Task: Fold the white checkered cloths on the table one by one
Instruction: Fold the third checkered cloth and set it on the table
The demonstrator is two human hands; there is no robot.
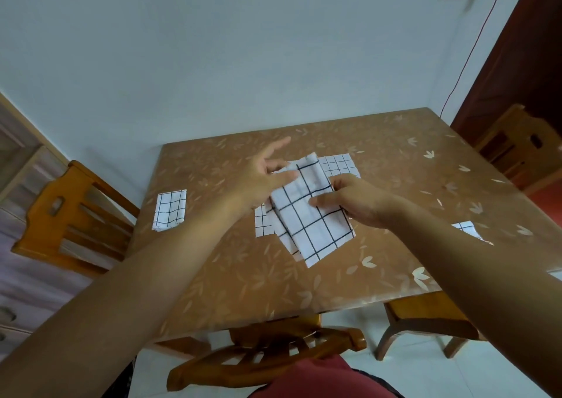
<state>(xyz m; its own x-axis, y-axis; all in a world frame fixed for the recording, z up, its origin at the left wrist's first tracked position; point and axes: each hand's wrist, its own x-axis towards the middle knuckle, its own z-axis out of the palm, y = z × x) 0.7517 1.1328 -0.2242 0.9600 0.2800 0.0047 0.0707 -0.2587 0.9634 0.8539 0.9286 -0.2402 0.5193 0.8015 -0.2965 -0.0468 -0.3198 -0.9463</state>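
A white checkered cloth (310, 218), partly folded into a long strip, hangs tilted above the middle of the brown table (395, 160). My right hand (352, 200) pinches its right edge. My left hand (261, 175) touches its upper left part, fingers spread and blurred. Under it lies another checkered cloth (263, 219) flat on the table, and one more (340, 166) shows behind it. A folded checkered cloth (169, 210) rests near the table's left edge. A piece of cloth (466, 227) peeks out behind my right forearm.
Wooden chairs stand at the left (70, 215), the near side (267, 352) and the far right (523, 148) of the table. A wall runs behind the table, with a red cable (474, 45) hanging from a socket.
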